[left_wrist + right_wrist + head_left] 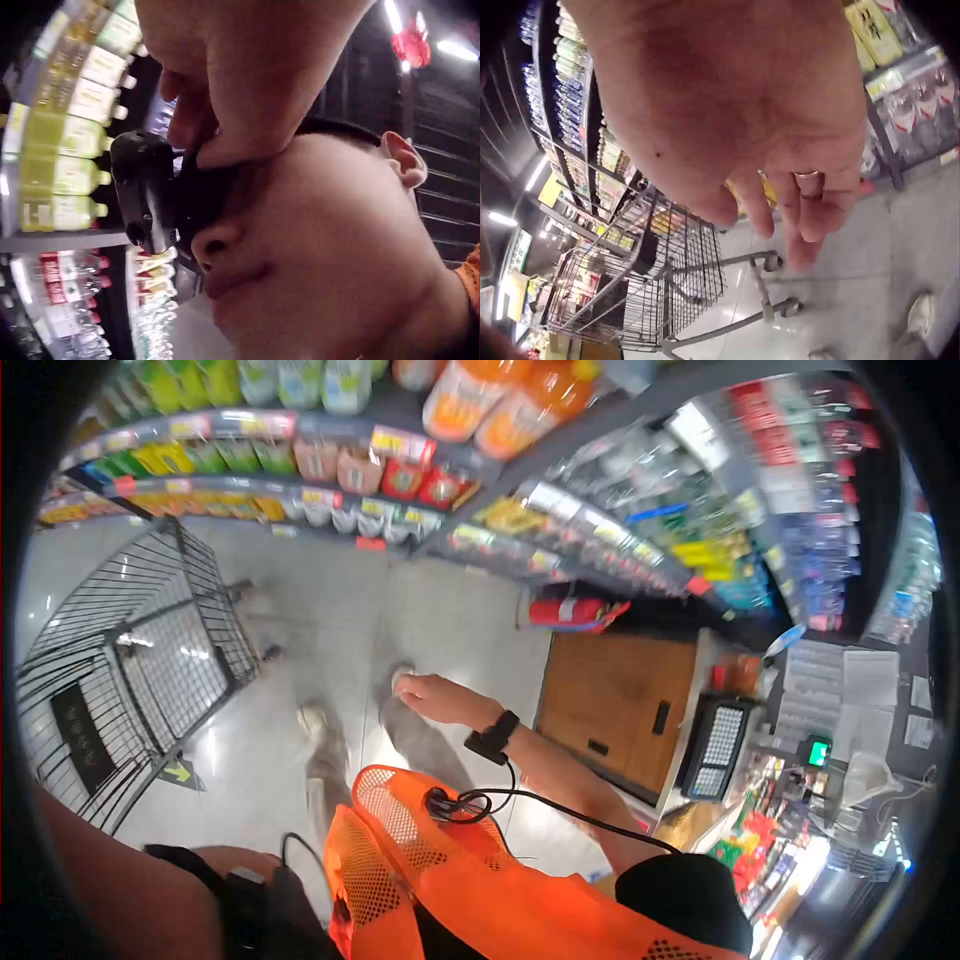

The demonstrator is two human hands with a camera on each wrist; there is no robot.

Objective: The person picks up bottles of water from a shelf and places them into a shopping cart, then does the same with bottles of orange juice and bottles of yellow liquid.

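Observation:
My left hand [225, 82] is raised to the face, its fingertips and thumb at the black head camera [146, 191] worn over the eyes, pinching it by its edge. Only the left forearm [130, 880] with its black wrist strap shows at the lower left of the head view; the hand itself is hidden there. Lower down, my right hand [440, 698] hangs in front of the body above the floor with nothing in it. Its fingers [757, 214] are loose and slightly bent, one with a ring, and a black band with a cable circles the wrist.
A wire shopping cart [140, 660] stands on the left. Shelves of bottled drinks [470, 400] run across the front and right. A red fire extinguisher [570, 610] is beside a wooden cabinet [615, 710], and a keypad scale [715, 750] stands right of it. Grey floor [310, 580] lies between.

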